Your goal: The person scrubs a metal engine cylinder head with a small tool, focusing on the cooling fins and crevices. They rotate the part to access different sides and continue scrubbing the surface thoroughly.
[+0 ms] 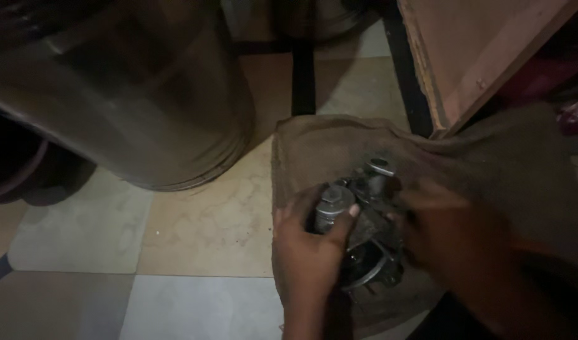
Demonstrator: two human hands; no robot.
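Note:
A grey metal engine part (pixel 358 208), with a round cap at its top and a dark ring-shaped opening lower down, rests on a brown burlap cloth (pixel 339 141) spread on the floor. My left hand (pixel 308 245) wraps around the left side of the part, thumb lying over its round cap. My right hand (pixel 443 236) grips the part's right side; its fingers look blurred in the dim light. Both hands are on the part at once.
A large metal drum (pixel 131 94) stands at the upper left on a tiled floor (pixel 201 220) with dark strips. A reddish wooden board (pixel 471 56) leans at the upper right, its corner over the cloth. The scene is dim.

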